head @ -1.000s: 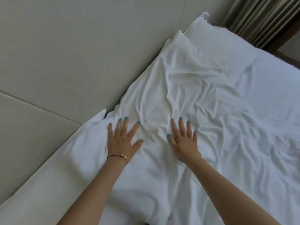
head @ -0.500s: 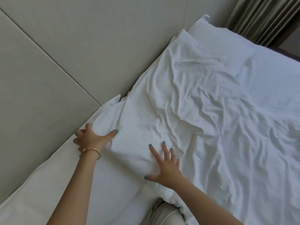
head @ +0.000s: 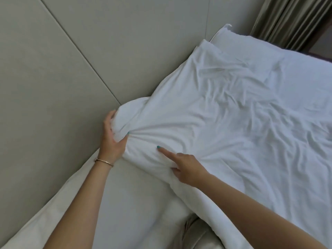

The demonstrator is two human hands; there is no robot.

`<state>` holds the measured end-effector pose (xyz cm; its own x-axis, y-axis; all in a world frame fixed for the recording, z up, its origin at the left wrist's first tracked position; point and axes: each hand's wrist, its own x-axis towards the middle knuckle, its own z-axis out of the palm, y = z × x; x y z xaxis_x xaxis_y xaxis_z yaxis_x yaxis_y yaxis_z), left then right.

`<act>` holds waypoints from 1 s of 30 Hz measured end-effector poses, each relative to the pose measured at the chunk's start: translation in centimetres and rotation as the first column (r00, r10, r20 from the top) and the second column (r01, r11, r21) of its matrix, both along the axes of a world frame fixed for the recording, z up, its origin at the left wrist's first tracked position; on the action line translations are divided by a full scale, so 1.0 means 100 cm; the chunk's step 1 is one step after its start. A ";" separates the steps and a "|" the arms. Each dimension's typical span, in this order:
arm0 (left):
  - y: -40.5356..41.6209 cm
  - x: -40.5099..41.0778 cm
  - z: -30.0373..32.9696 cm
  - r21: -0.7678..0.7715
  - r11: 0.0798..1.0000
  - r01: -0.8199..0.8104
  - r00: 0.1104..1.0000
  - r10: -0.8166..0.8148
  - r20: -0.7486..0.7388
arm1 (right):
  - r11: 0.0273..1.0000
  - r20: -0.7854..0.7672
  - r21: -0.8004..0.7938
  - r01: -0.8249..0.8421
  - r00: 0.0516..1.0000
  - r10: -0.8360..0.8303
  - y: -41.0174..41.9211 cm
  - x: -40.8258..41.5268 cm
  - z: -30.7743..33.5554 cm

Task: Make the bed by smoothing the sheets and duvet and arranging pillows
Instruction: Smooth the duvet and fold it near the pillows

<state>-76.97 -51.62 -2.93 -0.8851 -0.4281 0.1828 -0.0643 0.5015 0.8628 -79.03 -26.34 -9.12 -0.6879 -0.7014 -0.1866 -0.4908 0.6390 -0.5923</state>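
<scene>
Your left hand (head: 112,137) grips the near corner of the white duvet (head: 224,123), fingers curled behind a bunched wad of fabric and the thumb pressed into the front, so creases fan out from the grip. A thin gold bracelet (head: 104,161) circles that wrist. Your right hand (head: 185,167) lies on the duvet just beside the left, its index finger stretched out straight along the cloth while the other fingers curl under and pinch a fold at the duvet's near edge. The nails you can see are painted teal.

The duvet is crumpled and covers most of the bed, running from your hands toward the far right. Its left edge lies against a padded beige headboard (head: 71,69) divided by seams. At the far end, a white pillow (head: 239,39) rests against the headboard, partly covered by the duvet. Below your hands, the bare sheet (head: 125,194) lies smooth and off-white. Beige curtains (head: 291,18) hang in folds at the upper right.
</scene>
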 end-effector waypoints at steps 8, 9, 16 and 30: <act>0.048 -0.007 -0.054 -0.663 0.711 -0.234 0.871 0.456 0.182 | 0.978 0.360 0.204 0.032 0.927 -0.105 0.060 0.033 -0.061; 0.083 -0.013 -0.060 -0.716 0.692 -0.089 0.961 0.249 0.122 | 0.954 0.328 0.294 0.053 0.932 -0.153 0.085 0.042 -0.071; 0.265 0.035 -0.163 -0.280 0.229 0.932 0.320 -0.161 0.934 | 0.709 0.284 0.680 0.185 0.826 -0.487 0.290 0.154 -0.088; 0.580 0.266 -0.155 -0.242 0.326 0.914 0.338 -0.280 0.898 | 0.256 0.061 0.713 0.652 0.306 -0.950 0.546 0.427 -0.089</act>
